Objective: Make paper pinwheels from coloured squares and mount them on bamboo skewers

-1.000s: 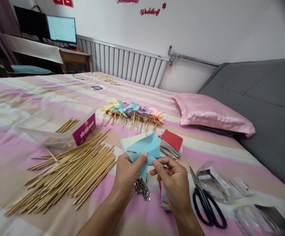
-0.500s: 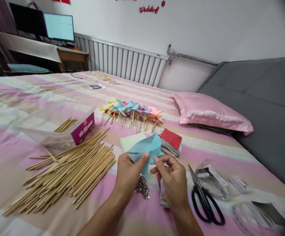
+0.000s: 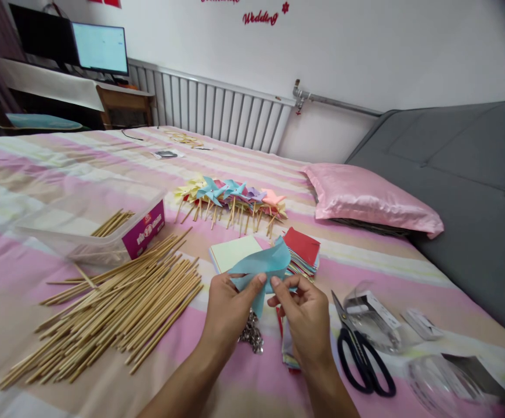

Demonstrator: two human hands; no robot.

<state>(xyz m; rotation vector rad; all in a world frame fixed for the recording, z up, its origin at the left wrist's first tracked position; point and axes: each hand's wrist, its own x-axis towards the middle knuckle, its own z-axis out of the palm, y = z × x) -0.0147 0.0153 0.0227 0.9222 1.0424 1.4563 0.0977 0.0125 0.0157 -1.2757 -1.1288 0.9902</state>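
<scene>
A piece of blue paper point(image 3: 263, 262), cut and partly folded, is pinched between both my hands above the bed. My left hand point(image 3: 230, 307) grips its left side, thumb on top. On the other side, my right hand point(image 3: 305, 307) has thumb and fingers closed on the paper's lower right part. Below them lies a small heap of shiny metal bits point(image 3: 252, 334), partly hidden. Behind the blue sheet are a pale paper stack point(image 3: 228, 253) and a stack of coloured squares topped with red point(image 3: 302, 245). More coloured paper point(image 3: 288, 348) shows beneath my right hand.
Many bamboo sticks point(image 3: 117, 319) lie at left beside a clear plastic box point(image 3: 91, 232). Finished paper pinwheels point(image 3: 230, 194) lie in a row farther back. Black-handled scissors point(image 3: 361, 354) and clear plastic packaging point(image 3: 374, 316) are at right, near a pink pillow point(image 3: 374, 197).
The blue paper's raised flap has tilted to the right and lies flatter. My hands keep nearly the same grip. The whole view has shifted slightly.
</scene>
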